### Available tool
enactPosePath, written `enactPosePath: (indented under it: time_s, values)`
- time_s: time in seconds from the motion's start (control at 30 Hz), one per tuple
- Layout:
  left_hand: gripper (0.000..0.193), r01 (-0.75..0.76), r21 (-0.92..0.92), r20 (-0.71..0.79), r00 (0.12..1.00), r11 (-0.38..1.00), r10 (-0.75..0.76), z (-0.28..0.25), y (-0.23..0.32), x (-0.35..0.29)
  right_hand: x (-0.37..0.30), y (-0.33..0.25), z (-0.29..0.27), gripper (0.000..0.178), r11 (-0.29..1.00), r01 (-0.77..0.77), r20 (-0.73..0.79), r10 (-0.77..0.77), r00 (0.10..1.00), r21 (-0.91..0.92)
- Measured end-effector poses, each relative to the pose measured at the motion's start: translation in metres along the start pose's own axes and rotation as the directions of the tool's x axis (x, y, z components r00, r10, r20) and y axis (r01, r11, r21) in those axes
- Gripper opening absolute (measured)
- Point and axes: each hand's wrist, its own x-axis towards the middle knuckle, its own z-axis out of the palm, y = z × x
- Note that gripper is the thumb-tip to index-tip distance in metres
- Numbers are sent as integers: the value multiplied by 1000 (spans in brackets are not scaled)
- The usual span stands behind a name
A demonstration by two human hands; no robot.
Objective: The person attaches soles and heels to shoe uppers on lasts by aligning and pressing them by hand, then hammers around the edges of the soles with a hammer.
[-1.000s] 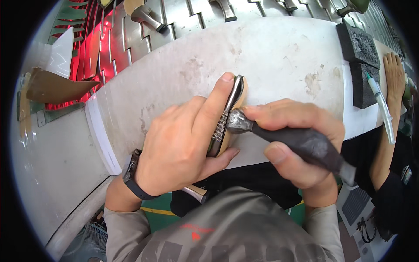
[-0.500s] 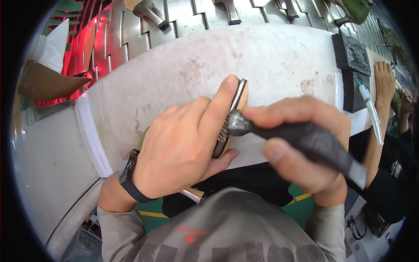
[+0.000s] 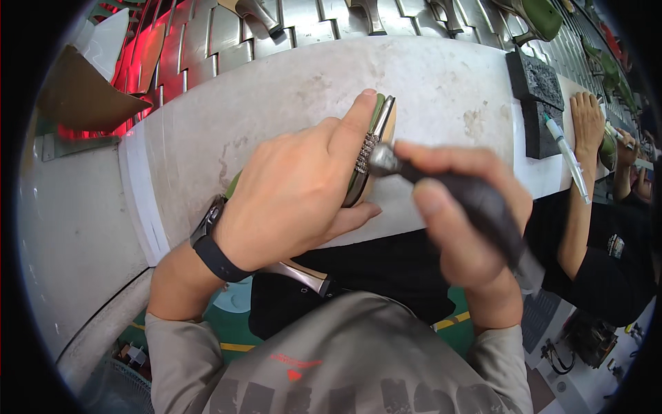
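Note:
My left hand (image 3: pixel 296 183) lies across a green high-heeled shoe (image 3: pixel 380 114) tipped on its side, closed round it with the index finger along the upper. The shoe's silvery edge, a studded sparkling band (image 3: pixel 365 153) and the tan sole show to the right of the fingers; its metallic heel (image 3: pixel 303 276) sticks out below the wrist. Blurred by motion, my right hand (image 3: pixel 476 207) grips a dark hammer (image 3: pixel 476 200) with a rounded metal face and a flat bright end. That face is at the sole side by the band; whether it touches cannot be told.
The pale, stained worktop (image 3: pixel 296 90) lies under my hands. Beyond it, a slatted metal conveyor (image 3: pixel 314 17) carries several heeled shoes. Black foam blocks (image 3: pixel 541 103) and a syringe-like tube (image 3: pixel 569 157) are at right, near a co-worker's arm (image 3: pixel 586 138). Brown card (image 3: pixel 83 93) stands at far left.
The shoe and both hands sit higher in the picture, and the view has shifted slightly. More of the green upper and heel shows. The hammer's face has moved a little off the studded band.

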Motion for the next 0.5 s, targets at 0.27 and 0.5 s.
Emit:
enactPosePath:
  time_s: [0.27,0.5]
  values:
    - [108,-73,98,-170,981,993,89,-8,-7,-2,67,63,-18,24,922,-272,-125,315,941,274]
    - [83,-256,-316,-427,898,913,104,-80,51,-30,14,34,-6,23,923,-190,-209,269,940,336]
